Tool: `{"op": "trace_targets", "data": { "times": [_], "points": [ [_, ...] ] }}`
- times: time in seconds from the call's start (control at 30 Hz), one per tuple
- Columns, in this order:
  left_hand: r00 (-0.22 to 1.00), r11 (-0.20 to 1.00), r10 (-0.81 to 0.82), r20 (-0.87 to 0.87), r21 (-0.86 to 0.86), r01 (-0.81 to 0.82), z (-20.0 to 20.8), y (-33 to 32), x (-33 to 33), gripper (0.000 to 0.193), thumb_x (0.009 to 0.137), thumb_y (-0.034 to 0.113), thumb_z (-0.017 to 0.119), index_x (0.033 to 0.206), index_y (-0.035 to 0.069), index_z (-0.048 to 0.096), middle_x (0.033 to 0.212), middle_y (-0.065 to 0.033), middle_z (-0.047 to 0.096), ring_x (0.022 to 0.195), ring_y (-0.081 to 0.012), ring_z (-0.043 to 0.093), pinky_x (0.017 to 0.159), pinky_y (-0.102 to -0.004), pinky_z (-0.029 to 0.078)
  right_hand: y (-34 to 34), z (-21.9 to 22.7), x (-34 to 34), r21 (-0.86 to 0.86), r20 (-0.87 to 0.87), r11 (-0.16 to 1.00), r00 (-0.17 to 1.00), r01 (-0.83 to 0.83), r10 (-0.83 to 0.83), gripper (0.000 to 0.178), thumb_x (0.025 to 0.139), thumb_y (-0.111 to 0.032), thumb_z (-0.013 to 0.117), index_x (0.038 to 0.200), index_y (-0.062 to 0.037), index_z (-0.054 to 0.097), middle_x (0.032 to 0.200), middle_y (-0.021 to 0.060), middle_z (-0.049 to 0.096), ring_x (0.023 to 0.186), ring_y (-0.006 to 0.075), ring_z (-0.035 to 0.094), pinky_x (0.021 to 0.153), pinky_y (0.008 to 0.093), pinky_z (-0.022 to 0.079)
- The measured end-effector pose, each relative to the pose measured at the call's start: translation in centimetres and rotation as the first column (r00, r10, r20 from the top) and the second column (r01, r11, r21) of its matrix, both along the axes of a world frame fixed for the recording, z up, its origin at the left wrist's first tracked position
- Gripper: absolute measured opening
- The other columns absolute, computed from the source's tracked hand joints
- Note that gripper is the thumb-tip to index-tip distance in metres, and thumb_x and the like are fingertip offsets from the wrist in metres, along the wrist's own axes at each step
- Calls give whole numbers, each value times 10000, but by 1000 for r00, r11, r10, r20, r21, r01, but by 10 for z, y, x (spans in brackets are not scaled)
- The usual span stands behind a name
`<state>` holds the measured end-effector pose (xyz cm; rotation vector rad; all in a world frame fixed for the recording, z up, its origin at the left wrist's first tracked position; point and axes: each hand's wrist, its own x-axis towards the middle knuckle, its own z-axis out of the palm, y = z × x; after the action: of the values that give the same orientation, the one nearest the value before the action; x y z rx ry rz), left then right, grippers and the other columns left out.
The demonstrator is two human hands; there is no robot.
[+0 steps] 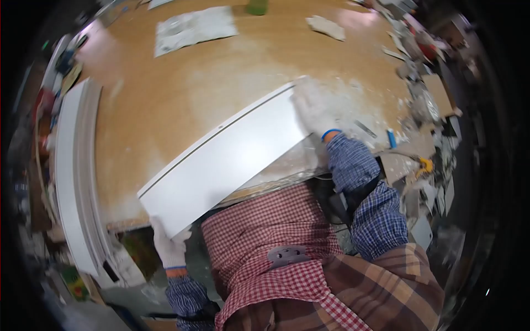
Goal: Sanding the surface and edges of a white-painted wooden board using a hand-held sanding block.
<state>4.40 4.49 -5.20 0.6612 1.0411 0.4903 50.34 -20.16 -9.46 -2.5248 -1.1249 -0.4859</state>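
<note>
A long white panel with a narrow groove along its far edge lies slantwise across the front of the table, its left end reaching past the table's near edge. My left hand, in a white glove, grips the panel's near left corner. At the opposite end my right hand, also gloved in white, holds the short right edge. That hand is slightly blurred, and its fingertips merge with the pale panel.
A stack of similar white panels stands along the table's left side. On the brown tabletop are a white sheet, a crumpled cloth, a blue cylindrical item and a metal blade-like strip. Scraps pile up at right.
</note>
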Motion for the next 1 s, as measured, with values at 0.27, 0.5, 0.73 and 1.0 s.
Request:
{"op": "trace_targets", "data": {
  "times": [0.27, 0.5, 0.73, 1.0],
  "points": [
    [1000, 1000, -12, 27, -15, 12, -5, 0, 3, 705, 1061, 580, 463, 1355, -57, 525, 1049, -221, 730, 741, -335, 748, 480, -347, 600, 140, 66, -178, 64, -58, 904, 903, -423, 426, 432, 945, -283, 618, 1320, -70, 650, 1313, 142, 660, 1307, 329, 547, 1187, 503, 322],
    [999, 999, -50, -4, 7, 50, -2, 0, 4, 702, 1067, 553, 467, 1359, -84, 512, 1115, -217, 722, 789, -319, 764, 517, -344, 642, 199, 77, -260, 216, -169, 595, 571, -774, 804, 263, 811, -158, 706, 1051, -59, 664, 999, 124, 622, 1039, 350, 574, 999, 433, 460],
    [999, 999, -27, -27, -30, 26, -2, 1, 14, 730, 1070, 513, 487, 1333, -168, 491, 1083, -239, 715, 785, -313, 769, 523, -332, 656, 192, 112, -212, -94, -267, 650, 648, -754, 713, 356, 885, -254, 700, 1183, -73, 626, 1165, 118, 634, 1123, 354, 597, 960, 442, 527],
    [996, 996, 87, 37, -38, -86, 3, -1, 13, 674, 1075, 440, 507, 1232, -214, 541, 978, -262, 727, 722, -297, 763, 504, -339, 652, 215, 117, -222, -464, -325, 590, 746, -661, 581, 389, 944, -377, 658, 1173, -65, 611, 1143, 131, 662, 1086, 355, 652, 882, 454, 564]
  ]
}}
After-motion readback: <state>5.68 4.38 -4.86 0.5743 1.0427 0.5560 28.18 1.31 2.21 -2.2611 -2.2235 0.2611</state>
